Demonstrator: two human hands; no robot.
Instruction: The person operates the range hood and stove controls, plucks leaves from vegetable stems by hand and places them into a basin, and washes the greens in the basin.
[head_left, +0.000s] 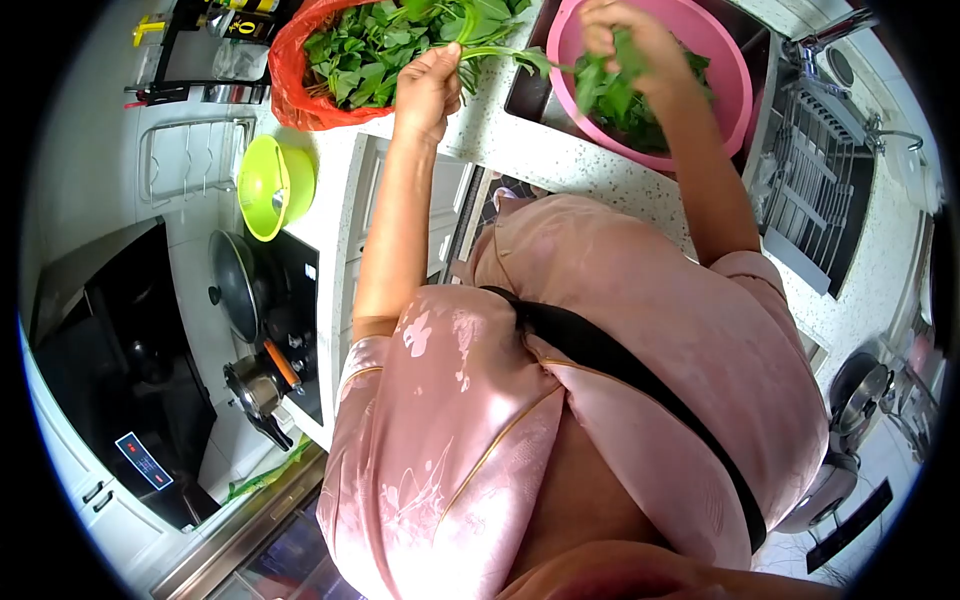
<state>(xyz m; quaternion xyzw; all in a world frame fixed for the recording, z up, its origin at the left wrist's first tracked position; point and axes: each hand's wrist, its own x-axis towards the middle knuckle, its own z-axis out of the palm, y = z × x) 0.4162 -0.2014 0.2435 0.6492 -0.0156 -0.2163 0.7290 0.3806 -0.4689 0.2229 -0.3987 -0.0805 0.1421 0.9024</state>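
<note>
My left hand [430,92] pinches the green stem of a leafy sprig [500,52] between thumb and fingers, beside a red plastic bag [290,95] full of leafy greens [365,55]. Over the pink basin [738,75], my right hand [640,42] is closed and slightly blurred, with leaves [622,75] showing at its fingers. More loose green leaves [640,125] lie inside the basin, under and around that hand. The basin sits in a dark sink [527,95].
A lime-green bowl [262,188] stands left of the counter [580,185], near a lidded pan [235,285] and a pot with an orange handle [258,385] at the stove. To the right are a faucet [835,30] and a dish rack [810,190].
</note>
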